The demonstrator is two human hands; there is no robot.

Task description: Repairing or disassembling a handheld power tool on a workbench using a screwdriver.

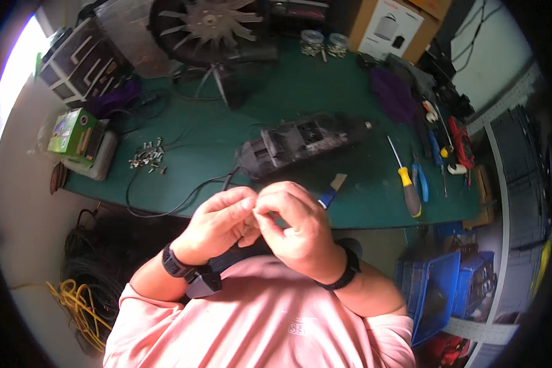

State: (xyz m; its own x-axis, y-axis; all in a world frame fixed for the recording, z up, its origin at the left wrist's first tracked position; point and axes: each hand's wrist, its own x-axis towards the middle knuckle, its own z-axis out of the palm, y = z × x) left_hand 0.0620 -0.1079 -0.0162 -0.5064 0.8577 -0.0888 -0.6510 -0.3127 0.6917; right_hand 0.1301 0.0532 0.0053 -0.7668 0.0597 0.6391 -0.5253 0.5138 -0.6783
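Close to my chest, at the table's near edge, both hands meet with fingertips pressed together. My left hand (pixel 218 224) is closed, its thumb and forefinger pinched where they touch the other hand. My right hand (pixel 297 224) curls its thumb and forefinger into a ring against them. Whatever sits between the fingertips is too small or too hidden to make out. Just beyond lies a long, dusty black housing (pixel 291 150) with open recesses and a black cord (pixel 187 202). A blue-handled scraper (pixel 332 190) rests right of my right hand.
Loose screws (pixel 147 156) lie left on the green table (pixel 208 138). A yellow-grey screwdriver (pixel 407 187) and blue-handled pliers (pixel 419 178) lie right. Behind stand a bladed fan (pixel 208 21), jars of small parts (pixel 311 42) and a green box (pixel 75 132). Blue crates (pixel 435 294) are below right.
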